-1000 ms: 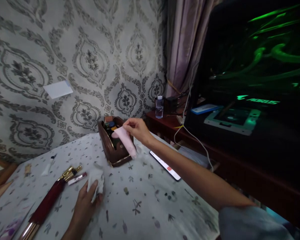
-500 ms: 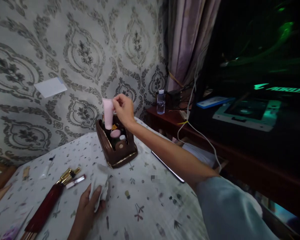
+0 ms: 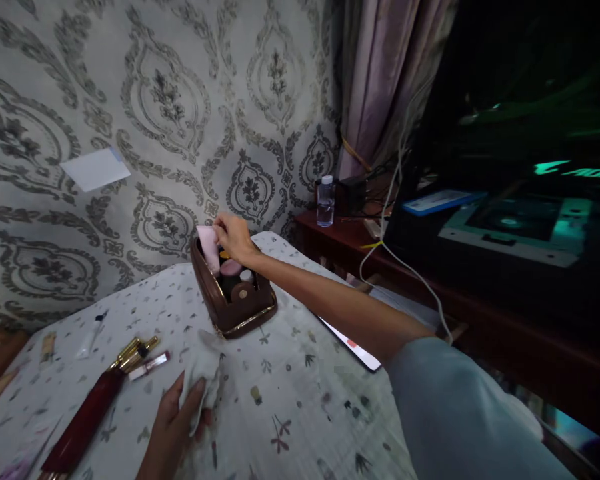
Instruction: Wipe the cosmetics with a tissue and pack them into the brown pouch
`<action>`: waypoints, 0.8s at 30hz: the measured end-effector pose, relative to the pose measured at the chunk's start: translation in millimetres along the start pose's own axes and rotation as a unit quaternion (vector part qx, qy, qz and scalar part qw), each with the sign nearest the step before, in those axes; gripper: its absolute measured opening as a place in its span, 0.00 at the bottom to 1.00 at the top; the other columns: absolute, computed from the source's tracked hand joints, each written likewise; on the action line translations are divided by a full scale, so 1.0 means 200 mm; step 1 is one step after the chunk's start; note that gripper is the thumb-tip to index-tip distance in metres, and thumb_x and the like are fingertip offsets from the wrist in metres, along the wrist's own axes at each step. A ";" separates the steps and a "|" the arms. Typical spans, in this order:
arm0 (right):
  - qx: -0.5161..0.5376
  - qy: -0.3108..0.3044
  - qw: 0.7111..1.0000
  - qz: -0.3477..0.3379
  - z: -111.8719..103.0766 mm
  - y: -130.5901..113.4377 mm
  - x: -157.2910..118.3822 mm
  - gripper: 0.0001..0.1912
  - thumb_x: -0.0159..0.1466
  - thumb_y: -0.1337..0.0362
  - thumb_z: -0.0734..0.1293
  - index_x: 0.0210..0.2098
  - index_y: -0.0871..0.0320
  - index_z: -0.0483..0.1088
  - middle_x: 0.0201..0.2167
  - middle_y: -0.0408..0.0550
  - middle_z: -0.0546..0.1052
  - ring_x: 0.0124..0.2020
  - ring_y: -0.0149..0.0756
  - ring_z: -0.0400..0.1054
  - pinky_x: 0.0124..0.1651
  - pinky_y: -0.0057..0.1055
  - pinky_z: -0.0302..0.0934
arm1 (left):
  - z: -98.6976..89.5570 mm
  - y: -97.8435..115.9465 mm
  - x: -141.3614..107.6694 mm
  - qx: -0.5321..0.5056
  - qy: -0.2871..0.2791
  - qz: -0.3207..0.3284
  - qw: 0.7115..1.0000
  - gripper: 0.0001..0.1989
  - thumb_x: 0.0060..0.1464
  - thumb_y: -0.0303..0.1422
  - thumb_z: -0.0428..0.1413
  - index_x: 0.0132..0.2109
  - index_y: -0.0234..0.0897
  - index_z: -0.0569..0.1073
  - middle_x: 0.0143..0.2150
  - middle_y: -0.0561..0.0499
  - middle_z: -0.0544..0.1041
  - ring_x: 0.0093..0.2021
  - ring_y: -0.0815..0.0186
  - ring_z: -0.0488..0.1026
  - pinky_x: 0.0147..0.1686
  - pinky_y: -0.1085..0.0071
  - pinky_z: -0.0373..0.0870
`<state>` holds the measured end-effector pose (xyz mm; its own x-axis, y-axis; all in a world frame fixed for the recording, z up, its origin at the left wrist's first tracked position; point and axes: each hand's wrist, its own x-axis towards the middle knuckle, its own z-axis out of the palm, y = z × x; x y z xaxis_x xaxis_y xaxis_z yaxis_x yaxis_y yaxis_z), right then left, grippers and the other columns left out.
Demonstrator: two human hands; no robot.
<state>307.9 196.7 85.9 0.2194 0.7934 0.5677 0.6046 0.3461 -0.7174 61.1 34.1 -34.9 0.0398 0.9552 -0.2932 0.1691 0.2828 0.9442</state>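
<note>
My right hand (image 3: 234, 238) pinches the top end of a pink squeeze tube (image 3: 209, 248), whose lower part is down inside an unzipped brown cosmetic bag (image 3: 215, 300). Within the bag, a round pink item (image 3: 231, 267) and a small white-topped item (image 3: 247, 276) show beside the tube. Low in the view, my left hand (image 3: 180, 407) is closed on a crumpled white tissue (image 3: 204, 363) at the bed surface. Left of it lie a tube with a pale pink body and dark red end (image 3: 150, 366), gold-coloured tubes (image 3: 133, 353) and a dark red folded umbrella-like object (image 3: 85, 423).
A small white tube (image 3: 91, 337) and a tan item (image 3: 48, 347) lie at the far left of the patterned sheet (image 3: 260, 427). Under my right forearm sits a lit phone or tablet (image 3: 353, 343). A clear bottle (image 3: 325, 202) and a white cable (image 3: 415, 273) are on the dark red desk (image 3: 305, 220).
My right hand has moved down and slightly left, lowering the pink tube further into the brown bag. My left hand still holds the tissue. The view has shifted a little.
</note>
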 end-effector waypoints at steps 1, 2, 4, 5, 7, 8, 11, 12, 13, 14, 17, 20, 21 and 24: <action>-0.001 -0.002 1.000 -0.004 0.00 0.01 0.01 0.07 0.64 0.71 0.60 0.33 0.58 0.68 0.28 0.43 0.74 0.35 0.34 0.69 0.42 0.27 0.60 | 0.00 -0.01 0.00 -0.007 -0.005 -0.002 1.000 0.34 0.32 0.57 0.68 0.44 0.40 0.77 0.21 0.55 0.72 0.21 0.65 0.66 0.16 0.74 0.62; 0.000 -0.004 1.000 -0.008 0.00 0.02 0.02 0.07 0.64 0.71 0.59 0.33 0.58 0.67 0.28 0.43 0.74 0.35 0.34 0.69 0.42 0.27 0.60 | 0.00 -0.02 0.01 -0.011 -0.011 -0.002 1.000 0.33 0.34 0.57 0.67 0.44 0.41 0.77 0.20 0.56 0.71 0.20 0.67 0.65 0.15 0.75 0.60; 0.009 -0.019 1.000 -0.020 0.00 0.03 0.03 0.07 0.65 0.71 0.59 0.34 0.58 0.67 0.27 0.42 0.74 0.34 0.33 0.69 0.42 0.26 0.60 | 0.00 -0.04 0.01 -0.012 -0.007 0.012 1.000 0.30 0.37 0.57 0.66 0.43 0.42 0.77 0.19 0.57 0.70 0.18 0.69 0.61 0.15 0.76 0.57; 0.010 -0.035 0.999 -0.028 0.00 0.04 0.04 0.07 0.66 0.71 0.59 0.35 0.59 0.68 0.27 0.42 0.74 0.33 0.32 0.69 0.42 0.27 0.60 | 0.00 -0.05 0.01 -0.009 -0.006 0.025 1.000 0.29 0.38 0.56 0.66 0.42 0.42 0.77 0.19 0.57 0.69 0.17 0.70 0.60 0.15 0.76 0.55; -0.005 -0.085 0.995 -0.047 0.00 0.05 0.04 0.07 0.65 0.72 0.60 0.34 0.59 0.68 0.27 0.42 0.74 0.33 0.32 0.68 0.42 0.27 0.60 | 0.01 -0.06 0.01 -0.003 -0.011 0.051 0.999 0.28 0.38 0.56 0.66 0.40 0.41 0.76 0.19 0.56 0.70 0.16 0.70 0.60 0.14 0.75 0.52; -0.017 -0.117 0.991 -0.057 0.01 0.05 0.03 0.06 0.64 0.73 0.60 0.34 0.60 0.68 0.27 0.42 0.74 0.32 0.32 0.68 0.41 0.27 0.60 | 0.02 -0.06 0.01 0.000 -0.012 0.063 0.998 0.28 0.38 0.56 0.66 0.39 0.41 0.76 0.18 0.56 0.69 0.16 0.69 0.60 0.14 0.75 0.52; -0.042 -0.215 0.973 -0.067 0.02 0.05 0.01 0.07 0.63 0.75 0.61 0.33 0.61 0.68 0.25 0.42 0.73 0.29 0.30 0.68 0.38 0.26 0.59 | 0.03 -0.06 0.01 0.019 -0.009 0.070 0.997 0.29 0.38 0.58 0.64 0.39 0.40 0.76 0.15 0.55 0.67 0.14 0.68 0.57 0.14 0.73 0.51; -0.042 -0.237 0.968 -0.065 0.02 0.05 0.01 0.07 0.63 0.76 0.60 0.33 0.61 0.68 0.24 0.41 0.73 0.28 0.30 0.68 0.36 0.26 0.59 | 0.03 -0.06 0.00 0.024 -0.008 0.068 0.997 0.30 0.37 0.59 0.64 0.39 0.40 0.76 0.14 0.55 0.67 0.14 0.68 0.56 0.14 0.73 0.51; -0.041 -0.252 0.965 -0.061 0.02 0.04 0.01 0.07 0.63 0.76 0.60 0.33 0.62 0.68 0.23 0.41 0.73 0.27 0.29 0.68 0.36 0.26 0.60 | 0.03 -0.05 0.00 0.027 -0.009 0.069 0.997 0.30 0.37 0.59 0.64 0.39 0.40 0.76 0.14 0.55 0.67 0.14 0.68 0.56 0.15 0.72 0.51; -0.040 -0.257 0.964 -0.057 0.02 0.04 0.01 0.07 0.64 0.76 0.60 0.34 0.62 0.69 0.22 0.41 0.72 0.26 0.29 0.68 0.35 0.26 0.60 | 0.03 -0.05 0.00 0.029 -0.011 0.070 0.997 0.30 0.37 0.59 0.63 0.38 0.40 0.76 0.14 0.54 0.68 0.14 0.68 0.56 0.15 0.72 0.50; -0.054 -0.263 0.961 -0.070 0.00 0.04 0.03 0.05 0.63 0.73 0.63 0.34 0.62 0.70 0.26 0.42 0.74 0.29 0.29 0.68 0.36 0.25 0.59 | 0.02 -0.04 -0.01 0.036 -0.020 0.063 0.997 0.28 0.37 0.59 0.64 0.36 0.41 0.76 0.14 0.54 0.68 0.14 0.67 0.57 0.16 0.71 0.52; -0.112 -0.330 0.932 -0.103 -0.01 0.04 0.06 0.04 0.60 0.67 0.69 0.33 0.63 0.73 0.30 0.45 0.76 0.31 0.31 0.68 0.34 0.25 0.58 | 0.02 -0.03 -0.02 0.046 -0.039 0.053 0.997 0.25 0.38 0.58 0.64 0.31 0.42 0.74 0.16 0.54 0.69 0.16 0.66 0.60 0.17 0.70 0.56; -0.136 -0.363 0.916 -0.108 0.00 0.04 0.07 0.05 0.59 0.66 0.70 0.33 0.63 0.74 0.30 0.46 0.77 0.31 0.32 0.68 0.32 0.25 0.57 | 0.02 -0.03 -0.02 0.045 -0.036 0.054 0.997 0.24 0.38 0.58 0.64 0.30 0.42 0.73 0.16 0.54 0.69 0.17 0.65 0.61 0.17 0.70 0.57; -0.206 -0.440 0.869 -0.097 0.03 0.03 0.08 0.08 0.56 0.66 0.71 0.34 0.65 0.76 0.29 0.49 0.78 0.31 0.36 0.70 0.30 0.27 0.58 | 0.04 -0.04 -0.02 0.033 -0.004 0.054 0.998 0.23 0.40 0.57 0.64 0.28 0.42 0.71 0.15 0.55 0.68 0.17 0.66 0.61 0.17 0.71 0.57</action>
<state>310.4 215.5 88.2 -0.4788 0.8779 0.0035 0.8267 0.4523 -0.3347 66.5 26.7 -41.9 0.0688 0.9792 -0.1907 0.2276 0.1707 0.9587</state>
